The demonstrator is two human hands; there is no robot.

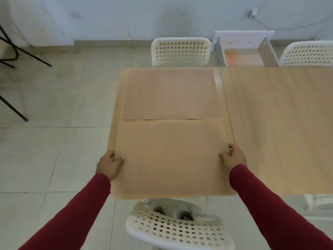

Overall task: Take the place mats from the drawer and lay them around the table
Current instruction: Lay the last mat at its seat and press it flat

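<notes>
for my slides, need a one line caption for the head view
Both hands lower a second place mat onto the table.

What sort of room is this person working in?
Probably a plain dining area in a home or flat: a light wooden table with white perforated chairs pushed up to it, tan place mats laid on it, a tiled floor and an open drawer by the wall.

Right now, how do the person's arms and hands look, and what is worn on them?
Both arms wear long, close-fitting dark red sleeves that end at the wrists. The left hand and right hand are bare: no gloves, and no rings or watch that I can see. The thumbnails look pale, perhaps light-tipped. No markings show on the sleeves.
</notes>
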